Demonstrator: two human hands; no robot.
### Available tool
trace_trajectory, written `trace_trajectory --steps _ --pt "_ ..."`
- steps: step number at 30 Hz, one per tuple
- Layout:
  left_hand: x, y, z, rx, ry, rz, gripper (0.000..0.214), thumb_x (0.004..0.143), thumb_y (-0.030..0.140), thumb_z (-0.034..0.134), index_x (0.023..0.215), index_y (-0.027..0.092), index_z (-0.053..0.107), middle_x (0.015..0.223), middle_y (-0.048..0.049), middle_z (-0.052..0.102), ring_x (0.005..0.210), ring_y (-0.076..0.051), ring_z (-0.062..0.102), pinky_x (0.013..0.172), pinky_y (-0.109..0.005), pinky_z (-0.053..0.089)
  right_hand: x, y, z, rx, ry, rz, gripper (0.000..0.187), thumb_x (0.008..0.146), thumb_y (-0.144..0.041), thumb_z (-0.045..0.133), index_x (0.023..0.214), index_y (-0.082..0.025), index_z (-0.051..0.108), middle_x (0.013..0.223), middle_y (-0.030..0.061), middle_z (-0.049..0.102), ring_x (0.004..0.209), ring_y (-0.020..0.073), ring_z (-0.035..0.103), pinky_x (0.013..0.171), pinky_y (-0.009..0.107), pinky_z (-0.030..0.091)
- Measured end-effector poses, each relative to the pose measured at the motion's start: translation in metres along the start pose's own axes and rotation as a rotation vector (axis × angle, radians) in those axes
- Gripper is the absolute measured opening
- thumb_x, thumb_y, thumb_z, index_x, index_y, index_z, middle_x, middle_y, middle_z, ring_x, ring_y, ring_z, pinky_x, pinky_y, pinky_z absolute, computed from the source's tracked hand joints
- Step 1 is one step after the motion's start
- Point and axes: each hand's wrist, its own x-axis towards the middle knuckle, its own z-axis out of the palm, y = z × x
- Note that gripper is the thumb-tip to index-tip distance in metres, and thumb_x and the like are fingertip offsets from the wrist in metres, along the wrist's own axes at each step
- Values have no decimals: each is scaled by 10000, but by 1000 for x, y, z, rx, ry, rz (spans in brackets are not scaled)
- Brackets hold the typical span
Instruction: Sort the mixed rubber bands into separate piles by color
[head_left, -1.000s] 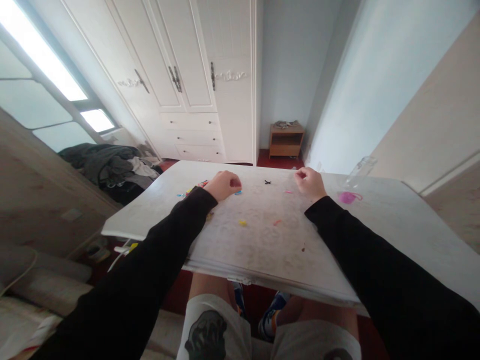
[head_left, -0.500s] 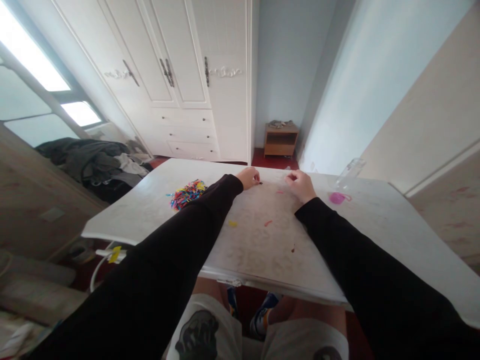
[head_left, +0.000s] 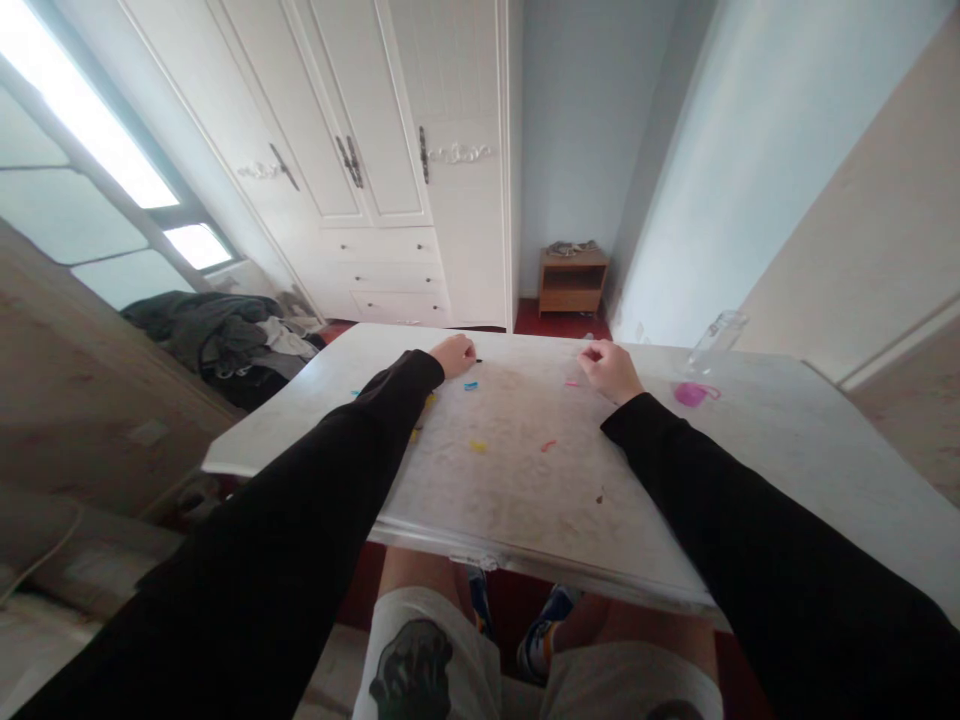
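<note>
My left hand (head_left: 454,355) rests closed on the white table (head_left: 525,520), far side, pinching a small black piece (head_left: 478,360) at its fingertips. My right hand (head_left: 609,368) is curled closed to the right of it, fingertips pressed together; what they hold, if anything, is too small to see. Between and before the hands lie small loose coloured bits: a blue one (head_left: 470,385), a pink one (head_left: 571,382), a yellow one (head_left: 477,447) and an orange one (head_left: 548,445). My left sleeve hides more coloured bits.
A pink lid (head_left: 690,394) and a clear bottle (head_left: 716,342) lie on the table to the right. A white wardrobe (head_left: 390,200) and a small wooden nightstand (head_left: 571,280) stand beyond. Clothes (head_left: 217,335) are piled at the left. My knees show under the table's near edge.
My left hand went from the coloured pile to the black piece in the middle, took it, and has drawn back left. My right hand stayed closed in about the same place.
</note>
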Motion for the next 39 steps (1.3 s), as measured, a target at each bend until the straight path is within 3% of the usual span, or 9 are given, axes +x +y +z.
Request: trace_trajectory --steps 8,15,25,30,39 --pt "-12 3 -10 -46 -2 11 183 807 181 590 934 150 718 933 -77 748 770 -184 636 763 -292 498 0 1 -4 -1 -9 4 142 762 -268 570 628 -227 597 739 63 689 757 233 599 769 366 468" --pt "-33 7 -13 -99 -223 116 187 802 301 633 865 170 749 822 -52 745 718 -183 629 710 -296 478 0 1 -3 5 -17 -1 148 748 -276 565 608 -234 591 720 68 692 735 238 604 747 369 470" --pt "-43 14 -7 -35 -238 86 108 785 220 619 813 176 713 816 -66 744 742 -197 641 717 -284 454 -1 2 -4 8 -19 0 144 753 -278 567 617 -236 585 729 75 706 744 245 616 753 380 468" --pt "-52 19 -5 -98 -269 176 93 774 229 608 789 187 689 822 -57 739 761 -200 635 740 -288 464 0 2 -3 7 -14 3 145 746 -266 568 604 -238 575 729 69 702 753 244 616 763 379 471" --pt "-59 27 -6 -124 -268 213 46 800 192 630 762 190 657 786 -37 701 727 -184 603 679 -282 422 -1 2 -3 14 -20 -6 138 751 -264 572 620 -229 599 735 64 695 760 241 621 778 382 475"
